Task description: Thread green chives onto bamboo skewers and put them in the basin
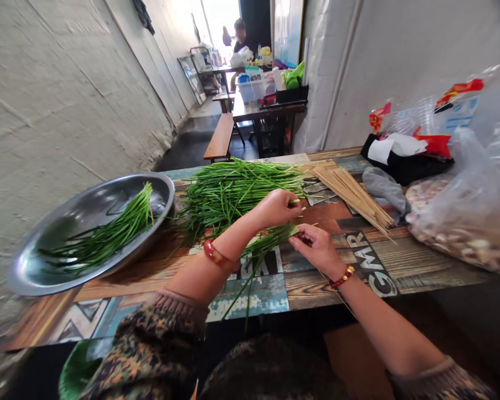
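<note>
Slender, glossy green chives [233, 189], pale at the stem ends, lie heaped mid-table. The left hand [277, 209] pinches a few stem ends; the right hand [318, 248] grips a small chive bundle [271, 238] and thin skewer. The plank-patterned tabletop [312, 284] reads "GMR". Left, a shiny metal basin [77, 219] holds more; right, wooden skewers [354, 195] fan out.

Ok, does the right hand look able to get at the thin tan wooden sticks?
Probably yes: the thin tan wooden sticks lie near the right hand and nothing visible stands between them, though that hand seems busy with a small bunch of long green stalks.
</note>
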`<state>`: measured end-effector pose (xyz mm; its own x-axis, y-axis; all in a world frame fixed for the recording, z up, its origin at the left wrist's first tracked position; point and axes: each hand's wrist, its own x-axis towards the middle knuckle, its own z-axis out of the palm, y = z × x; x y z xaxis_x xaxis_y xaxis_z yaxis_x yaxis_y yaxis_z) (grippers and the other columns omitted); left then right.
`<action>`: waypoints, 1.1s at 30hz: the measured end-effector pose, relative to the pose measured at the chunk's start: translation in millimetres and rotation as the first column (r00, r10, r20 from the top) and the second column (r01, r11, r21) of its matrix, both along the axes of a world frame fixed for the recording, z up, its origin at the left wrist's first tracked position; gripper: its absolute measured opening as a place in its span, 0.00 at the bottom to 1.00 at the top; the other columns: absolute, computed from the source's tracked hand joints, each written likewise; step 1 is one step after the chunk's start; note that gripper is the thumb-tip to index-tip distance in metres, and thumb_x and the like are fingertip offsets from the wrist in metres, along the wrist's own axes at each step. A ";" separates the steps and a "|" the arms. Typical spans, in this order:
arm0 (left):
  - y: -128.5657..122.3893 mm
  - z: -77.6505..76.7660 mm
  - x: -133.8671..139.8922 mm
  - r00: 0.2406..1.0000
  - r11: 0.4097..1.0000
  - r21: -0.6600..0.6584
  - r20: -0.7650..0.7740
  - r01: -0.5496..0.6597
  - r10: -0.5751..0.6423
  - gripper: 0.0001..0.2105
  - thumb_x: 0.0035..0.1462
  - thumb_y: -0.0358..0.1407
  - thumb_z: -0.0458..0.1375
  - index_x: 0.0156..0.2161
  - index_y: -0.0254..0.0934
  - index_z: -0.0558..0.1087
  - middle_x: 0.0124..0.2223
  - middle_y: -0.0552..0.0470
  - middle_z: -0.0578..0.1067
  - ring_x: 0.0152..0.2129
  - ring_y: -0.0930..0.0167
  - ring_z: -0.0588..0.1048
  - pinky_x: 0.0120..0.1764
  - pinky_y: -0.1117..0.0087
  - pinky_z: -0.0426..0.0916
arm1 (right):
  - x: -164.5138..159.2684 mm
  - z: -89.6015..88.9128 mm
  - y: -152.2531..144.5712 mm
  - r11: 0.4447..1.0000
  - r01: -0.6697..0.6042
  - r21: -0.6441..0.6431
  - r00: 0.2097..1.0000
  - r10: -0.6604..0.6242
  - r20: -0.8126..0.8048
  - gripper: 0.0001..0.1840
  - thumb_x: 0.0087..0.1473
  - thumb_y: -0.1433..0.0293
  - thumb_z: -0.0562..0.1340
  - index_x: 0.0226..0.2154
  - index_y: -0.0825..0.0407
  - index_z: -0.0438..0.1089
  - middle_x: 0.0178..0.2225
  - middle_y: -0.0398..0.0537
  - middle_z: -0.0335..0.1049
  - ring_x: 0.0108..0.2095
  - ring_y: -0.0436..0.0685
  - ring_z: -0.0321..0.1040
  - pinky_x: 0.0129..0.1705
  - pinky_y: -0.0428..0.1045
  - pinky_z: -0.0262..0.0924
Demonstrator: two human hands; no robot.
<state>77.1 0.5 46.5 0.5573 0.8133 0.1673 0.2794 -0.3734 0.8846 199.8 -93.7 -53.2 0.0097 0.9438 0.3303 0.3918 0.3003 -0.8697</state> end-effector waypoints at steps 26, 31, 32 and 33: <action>-2.8 -47.5 -54.7 0.997 0.997 -0.057 -0.054 -0.055 0.052 0.07 0.54 0.37 0.54 0.33 0.34 0.69 0.23 0.58 0.66 0.19 0.78 0.62 0.24 0.76 0.57 | 2.4 -7.6 3.1 0.993 -0.021 -0.119 0.990 0.004 -0.139 0.12 0.54 0.61 0.61 0.34 0.53 0.70 0.28 0.46 0.73 0.25 0.51 0.67 0.28 0.46 0.65; -8.1 -62.2 -48.1 0.989 0.961 -0.273 0.117 -0.053 0.088 0.08 0.52 0.38 0.56 0.33 0.33 0.70 0.24 0.56 0.69 0.19 0.78 0.63 0.23 0.77 0.57 | 1.3 -3.8 2.5 0.989 -0.010 -0.146 0.991 -0.010 -0.137 0.10 0.54 0.62 0.61 0.34 0.52 0.69 0.28 0.46 0.73 0.25 0.51 0.67 0.28 0.46 0.64; -7.7 -62.3 -47.8 0.987 0.961 -0.272 0.134 -0.050 0.089 0.09 0.52 0.39 0.57 0.32 0.33 0.70 0.24 0.56 0.69 0.19 0.78 0.63 0.24 0.76 0.57 | 0.7 -2.9 2.4 0.989 -0.006 -0.148 0.991 -0.014 -0.133 0.10 0.54 0.62 0.61 0.34 0.52 0.69 0.28 0.46 0.73 0.24 0.50 0.67 0.27 0.46 0.64; -7.0 -62.6 -47.7 0.985 0.965 -0.259 0.147 -0.050 0.091 0.09 0.52 0.39 0.57 0.31 0.33 0.70 0.24 0.56 0.69 0.20 0.77 0.64 0.25 0.76 0.58 | 0.1 -2.1 2.3 0.988 -0.004 -0.151 0.991 -0.016 -0.132 0.09 0.55 0.63 0.60 0.34 0.52 0.68 0.28 0.45 0.72 0.24 0.50 0.67 0.27 0.46 0.64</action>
